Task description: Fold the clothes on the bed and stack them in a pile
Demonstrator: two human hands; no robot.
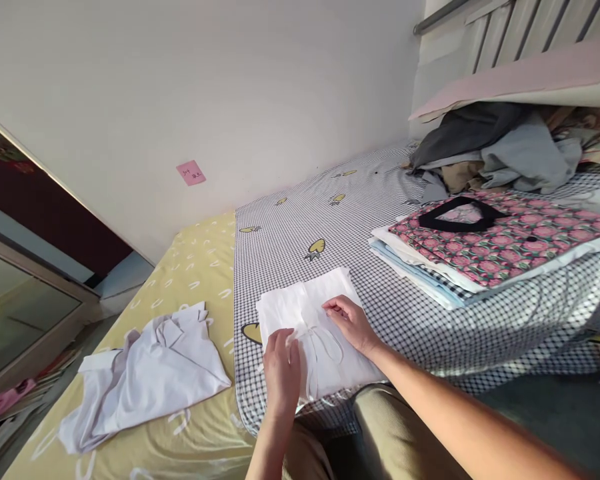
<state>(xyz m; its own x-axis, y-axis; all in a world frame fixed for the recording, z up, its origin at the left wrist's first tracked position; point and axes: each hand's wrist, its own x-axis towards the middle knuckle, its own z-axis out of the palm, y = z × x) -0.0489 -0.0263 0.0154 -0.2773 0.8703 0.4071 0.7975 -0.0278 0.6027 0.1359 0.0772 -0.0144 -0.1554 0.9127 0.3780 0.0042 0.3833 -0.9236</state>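
A folded white garment (325, 363) with thin tie strings in a loose bow (310, 331) lies at the bed's front edge, right before my knees. On its left side is my left hand (283, 367), fingers curled and closed on the cloth close to the bow; their exact grip is partly hidden. My right hand (351, 323) rests over the garment's upper right part, its fingers extended and slightly bent, touching the fabric lightly. To the left, a white collared shirt (165, 377) lies loosely folded on the yellow sheet.
A stack of folded clothes, topped by a pink floral garment (520, 243) with a black collar, sits on the checked sheet (280, 247) at right. Behind it are heaped grey clothes (525, 150). The yellow sheet (200, 233) covers the left side. A pink note (191, 173) is on the wall.
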